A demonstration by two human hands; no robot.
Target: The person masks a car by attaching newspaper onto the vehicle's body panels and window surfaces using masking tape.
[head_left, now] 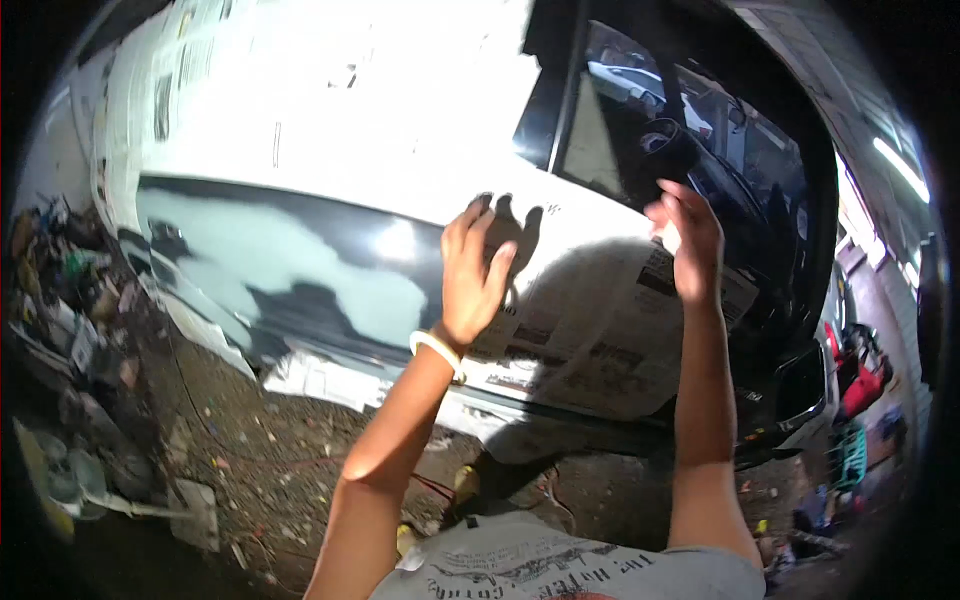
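Observation:
My left hand lies against the newspaper that covers part of the car's side, its fingers spread and thumb apart. A pale ring like a roll of masking tape sits round my left wrist. My right hand is raised by the paper's upper edge, near the car window. Its fingers are curled together in a pinch; a small bright bit shows beside them, but I cannot make out what they hold. Left of my hands is a dark car panel with a pale grey-green patch.
Brightly lit white sheets cover the car's upper left part. Mixed clutter lies along the left, with a scraper-like tool on the gravelly ground. A red object and a green crate stand at the right.

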